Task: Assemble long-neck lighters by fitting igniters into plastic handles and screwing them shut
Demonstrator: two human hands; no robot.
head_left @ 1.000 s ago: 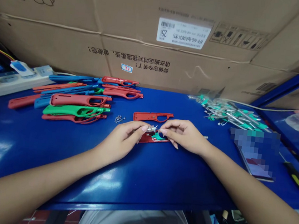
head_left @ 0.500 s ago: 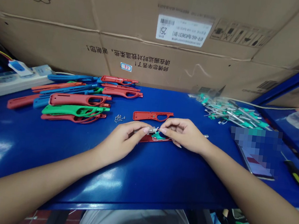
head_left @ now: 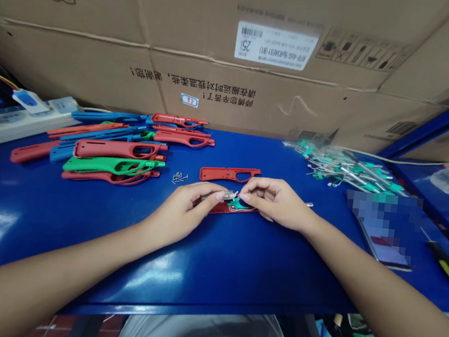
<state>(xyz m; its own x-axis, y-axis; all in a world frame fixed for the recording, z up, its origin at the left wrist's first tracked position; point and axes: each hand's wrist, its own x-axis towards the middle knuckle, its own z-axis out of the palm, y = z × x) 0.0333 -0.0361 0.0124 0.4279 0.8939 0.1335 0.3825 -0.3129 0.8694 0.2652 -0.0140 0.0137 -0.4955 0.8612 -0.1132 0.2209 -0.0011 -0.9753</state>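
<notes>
The left hand (head_left: pixel 181 207) pinches a clear piece (head_left: pixel 228 196) over a red shell (head_left: pixel 216 208), both lying roughly along the surface's (head_left: pixel 204 274) front edge, the piece's tip toward the nearly closed right hand (head_left: pixel 279 201); its grip I can't tell.

The single view looks out from the person's head, facing forward and down. It takes in the blue table (head_left: pixel 213 267) from its near edge, above the shirt (head_left: pixel 182 328), to the cardboard (head_left: pixel 103 19) standing on the far side. The left hand (head_left: pixel 183 210) and right hand (head_left: pixel 281 204) fall mid-view, fairly near, though fine detail there is hard to read.
</notes>
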